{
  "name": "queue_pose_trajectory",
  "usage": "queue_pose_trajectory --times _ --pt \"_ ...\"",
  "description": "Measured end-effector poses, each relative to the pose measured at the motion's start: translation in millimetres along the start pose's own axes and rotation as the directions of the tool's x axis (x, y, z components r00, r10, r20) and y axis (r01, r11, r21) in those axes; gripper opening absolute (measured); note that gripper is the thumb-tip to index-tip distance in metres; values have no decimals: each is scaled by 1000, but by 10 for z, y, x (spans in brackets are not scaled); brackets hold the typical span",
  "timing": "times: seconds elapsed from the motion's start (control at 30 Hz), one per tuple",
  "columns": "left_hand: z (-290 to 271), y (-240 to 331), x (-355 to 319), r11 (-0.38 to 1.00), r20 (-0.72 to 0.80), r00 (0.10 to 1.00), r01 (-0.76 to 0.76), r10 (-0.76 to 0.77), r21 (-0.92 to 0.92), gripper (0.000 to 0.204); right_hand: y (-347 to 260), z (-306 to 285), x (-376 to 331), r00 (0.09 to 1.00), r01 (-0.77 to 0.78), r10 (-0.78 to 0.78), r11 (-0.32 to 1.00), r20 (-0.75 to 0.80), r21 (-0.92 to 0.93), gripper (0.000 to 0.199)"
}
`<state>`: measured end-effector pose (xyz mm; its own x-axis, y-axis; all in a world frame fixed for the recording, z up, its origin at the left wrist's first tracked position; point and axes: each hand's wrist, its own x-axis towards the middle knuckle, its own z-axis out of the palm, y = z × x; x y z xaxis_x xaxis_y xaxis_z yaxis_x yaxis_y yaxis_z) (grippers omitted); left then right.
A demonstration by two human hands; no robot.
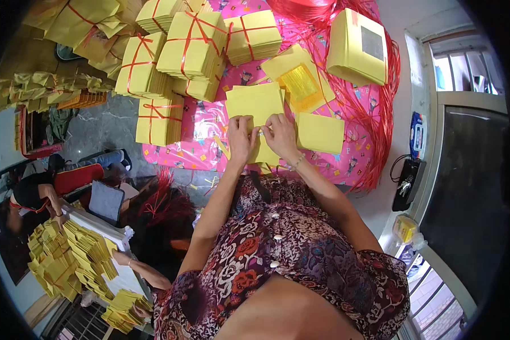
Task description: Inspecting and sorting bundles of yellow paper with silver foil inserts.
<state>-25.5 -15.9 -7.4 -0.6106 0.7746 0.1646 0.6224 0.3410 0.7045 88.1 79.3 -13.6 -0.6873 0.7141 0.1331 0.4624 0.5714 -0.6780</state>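
In front of me lie yellow paper sheets (256,101) on a pink patterned cover. Over them, my left hand (242,137) is closed, its fingers curled down on the paper. Close beside it, my right hand (280,137) is closed too, thumb and fingertips pinching at the paper near the left fingertips. The exact fold or edge between them is too small to make out. A smaller yellow stack (321,133) sits right of my right hand. Behind it, a yellow sheet with a shiny orange-gold square (300,83) lies at an angle.
Bundles tied with red strips (191,44) stand at the back left. A thick yellow stack with a grey square (354,48) is at the back right. Loose red strips (382,113) hang along the right edge. At lower left, other people's hands touch yellow piles on a white table (124,272).
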Motion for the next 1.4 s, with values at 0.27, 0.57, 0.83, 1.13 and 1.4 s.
queue_pose_trajectory --times 0.27,0.57,0.83,1.13,1.4 --pt "-175 -254 -215 991 -53 990 129 -131 -43 35 -63 -12 5 1000 2 -3 996 -13 -84 27" --pt "-4 -657 -236 706 107 854 485 -509 -516 34 -248 -24 34 985 -157 165 978 53 -136 39" --pt "-98 -703 -233 543 236 837 509 -494 -668 22 -182 -15 11 993 -106 114 979 39 -176 45" --pt "-264 -283 -96 838 -1 863 490 -505 -239 47 -54 -42 4 990 141 -136 957 39 -254 46" --pt "-153 -440 -9 594 149 797 546 -585 -591 45 -160 -220 37 982 84 -112 980 -151 -183 42"
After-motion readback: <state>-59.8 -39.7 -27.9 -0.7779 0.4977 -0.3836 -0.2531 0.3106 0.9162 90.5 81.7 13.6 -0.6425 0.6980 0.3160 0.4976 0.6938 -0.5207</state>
